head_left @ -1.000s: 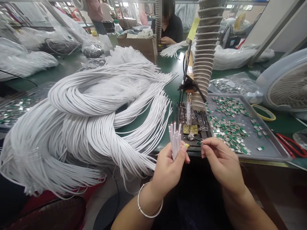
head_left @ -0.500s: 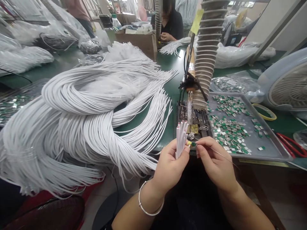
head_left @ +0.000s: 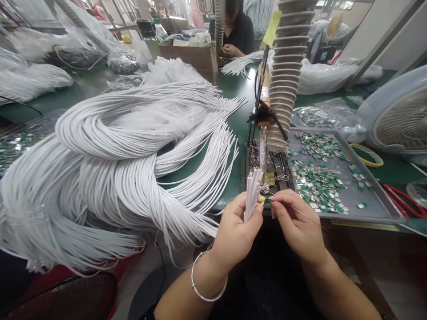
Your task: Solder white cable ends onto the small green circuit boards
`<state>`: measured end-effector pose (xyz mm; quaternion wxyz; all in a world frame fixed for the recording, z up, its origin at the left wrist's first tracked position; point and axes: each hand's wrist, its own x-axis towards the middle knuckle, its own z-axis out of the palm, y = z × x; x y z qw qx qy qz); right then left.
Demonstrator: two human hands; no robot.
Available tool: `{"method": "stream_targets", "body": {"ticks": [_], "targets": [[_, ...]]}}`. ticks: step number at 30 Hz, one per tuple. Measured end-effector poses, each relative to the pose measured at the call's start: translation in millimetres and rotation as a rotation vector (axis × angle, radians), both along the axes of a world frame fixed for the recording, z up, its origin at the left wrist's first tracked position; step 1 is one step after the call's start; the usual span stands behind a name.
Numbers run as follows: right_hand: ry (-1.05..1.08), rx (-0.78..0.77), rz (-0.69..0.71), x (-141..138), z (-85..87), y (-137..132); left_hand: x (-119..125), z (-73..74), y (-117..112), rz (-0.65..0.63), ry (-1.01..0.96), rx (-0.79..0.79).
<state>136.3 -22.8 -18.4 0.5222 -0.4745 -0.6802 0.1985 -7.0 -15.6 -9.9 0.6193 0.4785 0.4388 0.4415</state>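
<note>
My left hand [head_left: 237,229] is closed around a bundle of white cables [head_left: 252,195], which stand upright with reddish wire ends at the top. Between my two hands sits a small green circuit board [head_left: 267,201] with a yellow part at its left end, by my left fingertips. My right hand [head_left: 296,220] pinches at the board's right end, and a thin solder wire [head_left: 305,216] runs through its fingers, trailing to the lower right. Just beyond the hands, a soldering iron [head_left: 263,120] hangs tip down on a stand; its tip is partly hidden behind the cables.
Large coils of white cable [head_left: 110,142] cover the left of the table. A grey tray [head_left: 367,209] of green-and-silver boards lies right, beside red-handled pliers [head_left: 403,200] and a fan [head_left: 400,115]. A ribbed hose [head_left: 287,75] hangs behind the iron. A co-worker [head_left: 233,33] sits opposite.
The whole view has shifted very slightly. My right hand and the small board sit marginally further left; both hands keep their grip. A person at the back left is out of view now.
</note>
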Motion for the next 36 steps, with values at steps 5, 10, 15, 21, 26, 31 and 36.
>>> {"method": "stream_targets", "body": {"ticks": [5,10,15,21,26,31,36], "targets": [[-0.048,0.138,-0.053,-1,-6.8,-3,1,-0.4,2,-0.010,-0.047,-0.084],[0.068,0.245,-0.126,-6,-25.5,-8,3,-1.6,5,0.010,-0.103,-0.145],[0.097,0.313,-0.157,-9,-29.8,-6,6,3.7,9,0.010,-0.169,-0.182],[-0.058,0.382,-0.171,-8,-20.7,1,7,8.5,12,0.032,-0.203,-0.173],[-0.122,0.416,-0.209,-10,-17.3,5,8,11.6,14,0.038,-0.210,-0.164],[-0.164,0.455,-0.226,-11,-15.2,8,9,13.2,16,0.051,-0.251,-0.177],[-0.181,0.478,-0.239,-12,-12.3,11,9,15.0,18,0.051,-0.289,-0.185]]}}
